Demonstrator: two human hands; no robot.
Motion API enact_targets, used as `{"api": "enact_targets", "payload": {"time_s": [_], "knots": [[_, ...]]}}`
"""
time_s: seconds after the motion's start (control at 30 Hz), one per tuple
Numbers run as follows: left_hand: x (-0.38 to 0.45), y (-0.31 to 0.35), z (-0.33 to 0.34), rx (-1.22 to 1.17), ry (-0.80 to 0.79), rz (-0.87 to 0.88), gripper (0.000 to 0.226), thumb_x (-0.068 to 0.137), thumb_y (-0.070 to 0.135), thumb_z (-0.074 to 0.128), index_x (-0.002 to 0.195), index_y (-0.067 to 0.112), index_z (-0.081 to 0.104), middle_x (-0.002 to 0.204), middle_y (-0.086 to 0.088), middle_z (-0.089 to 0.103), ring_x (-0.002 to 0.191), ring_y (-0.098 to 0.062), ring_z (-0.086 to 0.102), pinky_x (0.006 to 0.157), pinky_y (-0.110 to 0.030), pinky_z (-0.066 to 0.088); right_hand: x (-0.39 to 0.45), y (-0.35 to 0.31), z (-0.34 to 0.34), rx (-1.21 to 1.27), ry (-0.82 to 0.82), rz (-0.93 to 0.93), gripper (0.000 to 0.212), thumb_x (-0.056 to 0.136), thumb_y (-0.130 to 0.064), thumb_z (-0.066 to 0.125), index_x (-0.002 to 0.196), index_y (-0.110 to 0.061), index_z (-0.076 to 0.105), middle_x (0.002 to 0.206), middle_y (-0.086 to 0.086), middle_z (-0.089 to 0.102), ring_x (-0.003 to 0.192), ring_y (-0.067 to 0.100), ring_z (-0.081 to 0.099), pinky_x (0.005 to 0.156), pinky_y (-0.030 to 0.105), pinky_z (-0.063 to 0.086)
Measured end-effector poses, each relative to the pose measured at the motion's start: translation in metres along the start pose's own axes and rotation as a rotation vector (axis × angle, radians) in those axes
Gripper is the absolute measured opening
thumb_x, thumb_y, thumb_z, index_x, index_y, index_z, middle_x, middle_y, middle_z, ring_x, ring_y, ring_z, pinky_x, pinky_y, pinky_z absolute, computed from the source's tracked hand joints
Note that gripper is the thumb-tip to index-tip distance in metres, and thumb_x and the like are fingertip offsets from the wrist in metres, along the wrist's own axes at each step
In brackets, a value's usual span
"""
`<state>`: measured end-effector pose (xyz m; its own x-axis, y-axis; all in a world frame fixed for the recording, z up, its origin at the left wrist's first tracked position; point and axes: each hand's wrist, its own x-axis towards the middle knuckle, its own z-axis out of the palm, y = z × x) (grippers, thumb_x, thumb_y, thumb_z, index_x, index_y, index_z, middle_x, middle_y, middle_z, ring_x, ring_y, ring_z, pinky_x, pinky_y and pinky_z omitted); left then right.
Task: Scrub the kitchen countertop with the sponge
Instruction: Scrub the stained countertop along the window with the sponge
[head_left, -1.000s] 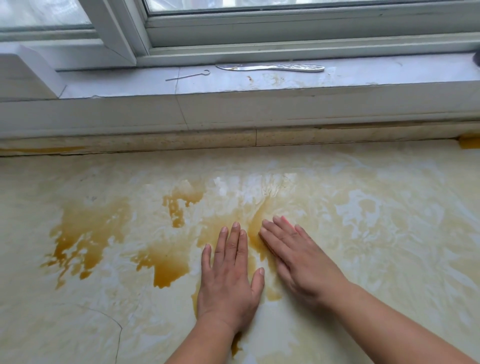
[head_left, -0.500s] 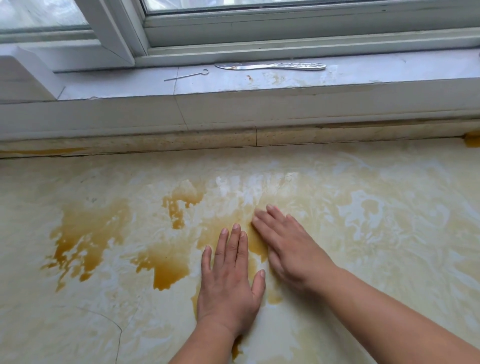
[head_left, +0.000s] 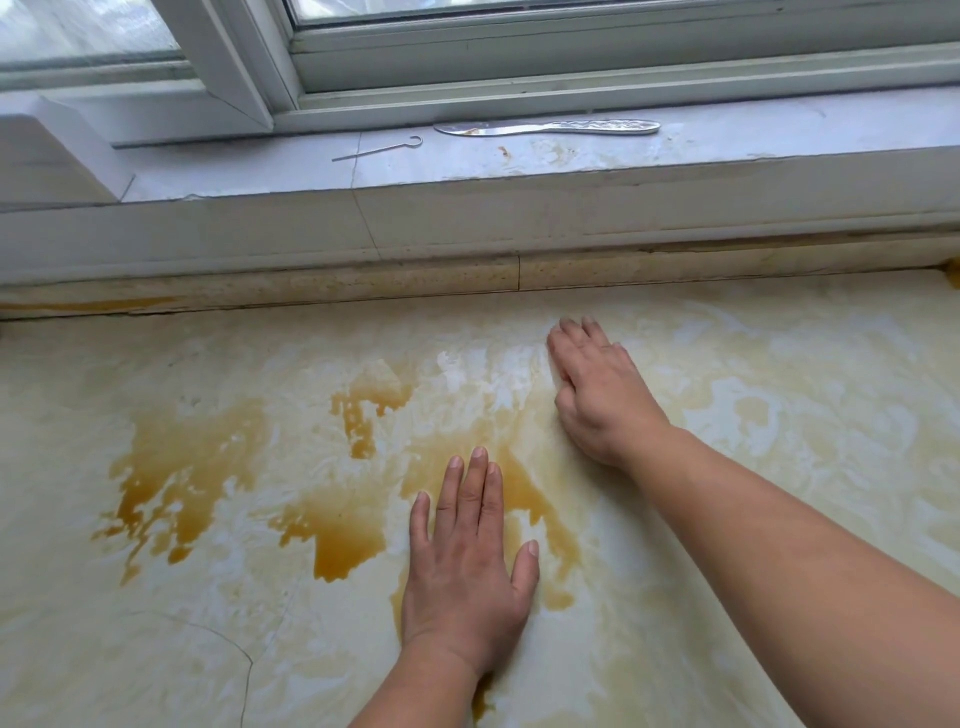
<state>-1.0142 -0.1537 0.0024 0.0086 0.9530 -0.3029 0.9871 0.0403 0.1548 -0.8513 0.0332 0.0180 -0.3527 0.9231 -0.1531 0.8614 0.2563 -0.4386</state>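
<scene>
Left hand (head_left: 464, 564): flat, palm down on the worktop (head_left: 156, 623); fingers straight and close together, pointing away from the body; thumb set slightly out to the right side.
Left forearm: bare, enters from the bottom edge, runs straight up to the wrist.
Right hand (head_left: 597, 395): palm down on the worktop, farther out than the left; fingers together, angled up and to the left; fingertips blurred.
Right forearm: bare, long diagonal from the lower right corner, extended.
Spacing: hands apart, not touching; neither holds anything.
</scene>
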Motion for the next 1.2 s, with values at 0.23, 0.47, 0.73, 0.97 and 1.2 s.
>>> {"api": "enact_targets", "payload": {"time_s": [0.23, 0.47, 0.73, 0.97, 1.2], "knots": [[0.0, -0.001, 0.001, 0.007, -0.002, -0.003, 0.084, 0.095, 0.065, 0.003, 0.156, 0.021, -0.033, 0.161, 0.006, -0.047, 0.15, -0.014, -0.042, 0.125, -0.051, -0.014, -0.061, -0.013, 0.021, -0.063, -0.197, -0.407, 0.072, 0.098, -0.023, 0.041, 0.164, -0.027, 0.013, 0.171, -0.013, 0.001, 0.156, 0.009, -0.012, 0.124, 0.031, -0.007], [0.001, -0.001, 0.001, -0.001, 0.025, 0.001, 0.085, 0.096, 0.064, 0.009, 0.161, 0.019, -0.022, 0.167, 0.004, -0.038, 0.154, -0.016, -0.033, 0.125, -0.05, -0.011, -0.014, 0.02, -0.005, -0.038, -0.022, -0.077, 0.066, 0.099, -0.021, 0.041, 0.161, -0.03, 0.022, 0.172, -0.005, 0.007, 0.158, 0.019, -0.005, 0.127, 0.047, 0.008], [0.001, 0.0, 0.0, 0.017, -0.019, -0.008, 0.084, 0.094, 0.065, 0.0, 0.156, 0.02, -0.035, 0.16, 0.005, -0.05, 0.148, -0.016, -0.044, 0.127, -0.053, -0.012, -0.013, 0.014, -0.003, -0.012, -0.021, -0.044, 0.068, 0.098, -0.019, 0.041, 0.163, -0.024, 0.018, 0.172, 0.001, 0.006, 0.158, 0.021, -0.003, 0.127, 0.045, 0.01], [0.001, 0.0, -0.001, 0.032, -0.019, -0.001, 0.084, 0.093, 0.066, -0.002, 0.155, 0.02, -0.035, 0.159, 0.004, -0.051, 0.148, -0.016, -0.045, 0.127, -0.052, -0.013, -0.102, -0.008, 0.021, -0.073, -0.168, -0.327, 0.069, 0.101, -0.028, 0.038, 0.164, -0.029, 0.008, 0.17, -0.012, -0.009, 0.155, 0.009, -0.02, 0.125, 0.032, -0.008], [0.0, 0.001, -0.004, -0.019, -0.016, -0.004, 0.086, 0.091, 0.066, 0.001, 0.155, 0.021, -0.034, 0.159, 0.006, -0.05, 0.148, -0.014, -0.045, 0.124, -0.05, -0.017, -0.077, 0.016, 0.009, -0.077, -0.079, -0.174, 0.068, 0.103, -0.024, 0.041, 0.163, -0.035, 0.011, 0.168, -0.017, -0.008, 0.152, 0.004, -0.021, 0.127, 0.038, -0.006]]}}
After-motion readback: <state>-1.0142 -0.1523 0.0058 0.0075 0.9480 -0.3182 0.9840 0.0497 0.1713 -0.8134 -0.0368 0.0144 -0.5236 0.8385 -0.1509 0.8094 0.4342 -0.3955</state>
